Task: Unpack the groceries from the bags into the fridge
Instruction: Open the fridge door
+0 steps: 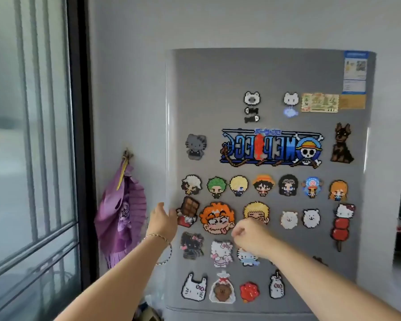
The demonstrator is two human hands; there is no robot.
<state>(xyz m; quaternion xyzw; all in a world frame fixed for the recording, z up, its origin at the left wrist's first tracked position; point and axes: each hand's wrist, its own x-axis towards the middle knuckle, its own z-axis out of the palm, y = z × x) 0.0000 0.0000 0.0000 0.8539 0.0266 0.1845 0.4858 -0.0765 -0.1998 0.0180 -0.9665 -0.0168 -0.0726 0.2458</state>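
Indoors, a person faces a closed grey fridge door (271, 75) with both bare forearms stretched towards it; the left hand (162, 222) is at the door's left edge, its thumb (172, 214) laid on the front face and its fingers wrapped round the side, their tips hidden behind the edge; the right hand (251, 238) hangs just in front of the door's middle, its fingers (237, 232) curled into a loose fist with nothing visible inside, though motion blur softens the detail; a thin beaded bracelet (156, 236) circles the left wrist. To the left of the door a strip of pale wall (130, 89) separates it from a dark window frame (79, 112) and barred glass; a purple pleated object (122, 212) hangs in that strip, near the left hand; a horizontal seam (229, 309) closes off the door near the bottom of the view. The door is smooth and matt, its rounded vertical edges catching light; pixel-style bead magnets cover it in rows: cartoon heads, cats, a wide logo banner (271, 147) and a chocolate-bar magnet (189, 206) just beside the thumb; a printed label (355, 71) sits in the top right corner.
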